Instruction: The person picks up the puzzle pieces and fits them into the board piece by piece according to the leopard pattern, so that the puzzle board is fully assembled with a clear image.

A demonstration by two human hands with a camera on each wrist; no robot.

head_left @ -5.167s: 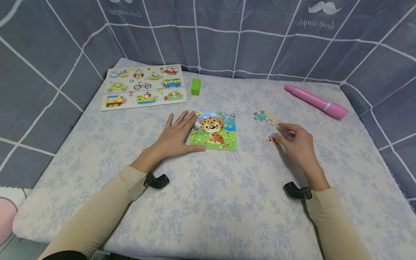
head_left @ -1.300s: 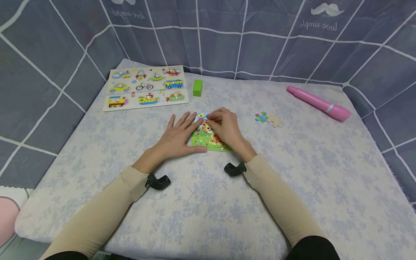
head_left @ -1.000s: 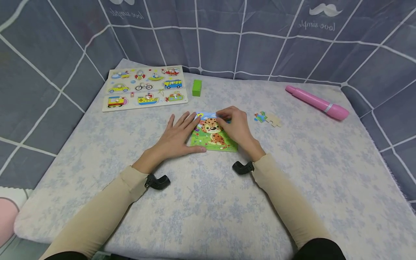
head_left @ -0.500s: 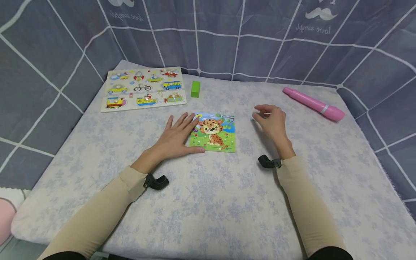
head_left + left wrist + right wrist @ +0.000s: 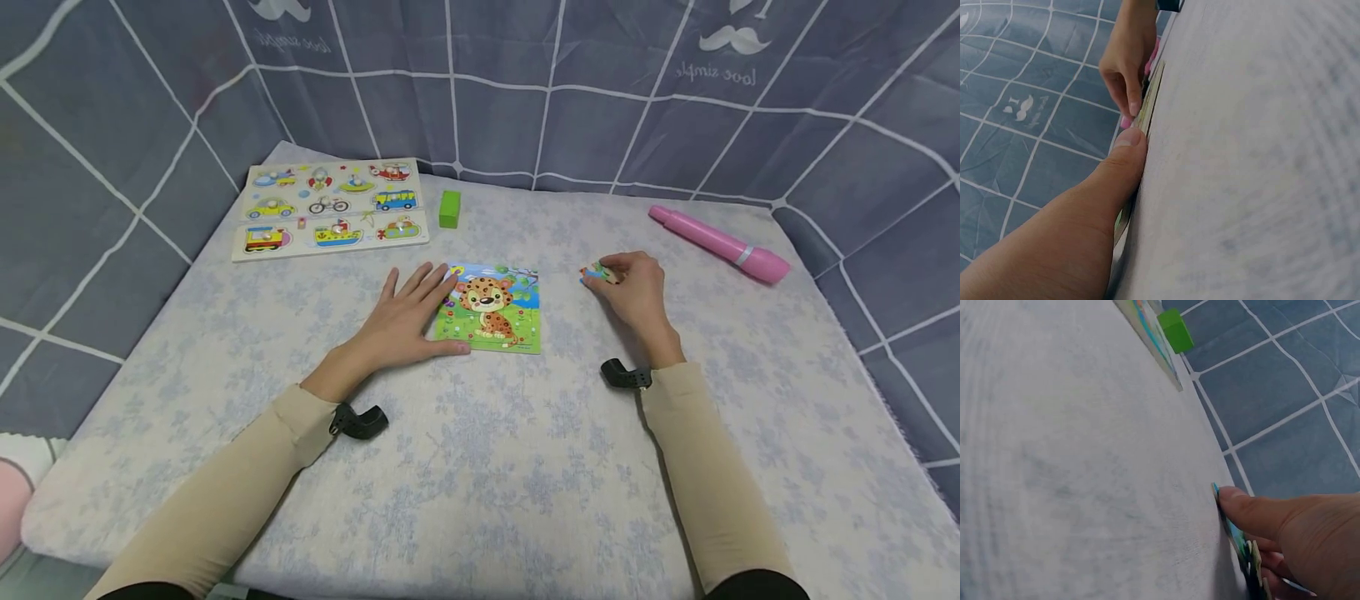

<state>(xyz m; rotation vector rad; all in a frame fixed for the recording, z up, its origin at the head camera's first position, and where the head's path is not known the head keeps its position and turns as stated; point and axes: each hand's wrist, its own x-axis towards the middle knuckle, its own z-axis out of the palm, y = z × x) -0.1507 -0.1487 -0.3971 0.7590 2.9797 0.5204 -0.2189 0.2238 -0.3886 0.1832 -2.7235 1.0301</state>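
A square jigsaw puzzle [image 5: 491, 312] with a leopard cub picture lies flat on the cloth in the head view. My left hand [image 5: 408, 321] rests on its left edge with fingers spread and straight, the thumb along the lower edge. To the puzzle's right, my right hand [image 5: 633, 287] pinches a blue-green jigsaw piece [image 5: 597, 272] between thumb and fingers. In the right wrist view this piece [image 5: 1235, 534] stands tilted just above the cloth under the thumb. Bare wood-coloured edges show beside it, partly hidden by the fingers, so I cannot tell how many pieces are there.
A wooden peg puzzle board [image 5: 330, 208] with vehicles lies at the back left. Beside it stands a green block [image 5: 449, 209]. A pink torch-shaped object [image 5: 720, 244] lies at the back right. Patterned cloth [image 5: 480, 467] covers the table, with a grey-blue curtain [image 5: 495, 125] behind.
My right hand took a small piece from the right to the puzzle, then moved back right to the remaining loose pieces, where it now pinches one. The left hand has stayed on the puzzle.
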